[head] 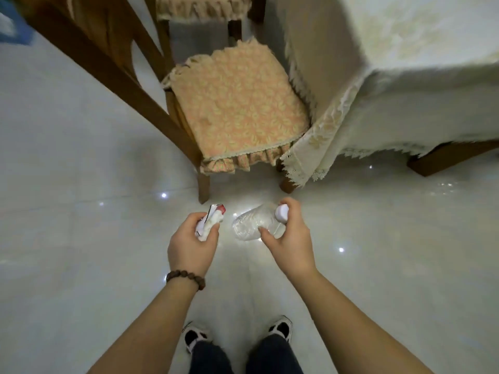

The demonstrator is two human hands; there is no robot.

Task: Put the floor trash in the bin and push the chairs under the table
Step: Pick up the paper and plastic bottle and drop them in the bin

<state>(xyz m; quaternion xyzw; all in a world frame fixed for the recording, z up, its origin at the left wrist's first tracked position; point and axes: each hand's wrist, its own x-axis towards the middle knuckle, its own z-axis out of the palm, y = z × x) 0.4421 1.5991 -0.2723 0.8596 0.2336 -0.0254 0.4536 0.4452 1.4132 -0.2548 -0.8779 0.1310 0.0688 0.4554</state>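
The left hand (192, 245) is curled tight around a crumpled white wrapper (210, 222) with a red patch at its tip; the fingers wrap the lower part, and the upper end sticks out past the knuckles toward the chair. A brown bead bracelet (186, 278) sits on that wrist.

The right hand (289, 234) grips a clear plastic bottle (249, 224) near its neck, thumb on the near side and fingers curled over the far side, with the white cap (281, 213) showing just beside the index finger. The bottle lies roughly sideways, its base pointing toward the left hand, and the two pieces of trash are just beside each other without clearly touching (whether the bottle is lifted off the tiles or resting on them I cannot tell).

Both hands hang low over the glossy pale floor (81, 238), above the person's dark trousers and black-and-white shoes (282, 329).

Just beyond the hands stands a wooden chair (151, 103) with a peach patterned seat cushion (237, 109). Its right side is close against the hanging edge of a cream lace tablecloth (378, 109) covering the table, and most of its seat is out in the open. A second cushioned seat (202, 8) shows at the top edge
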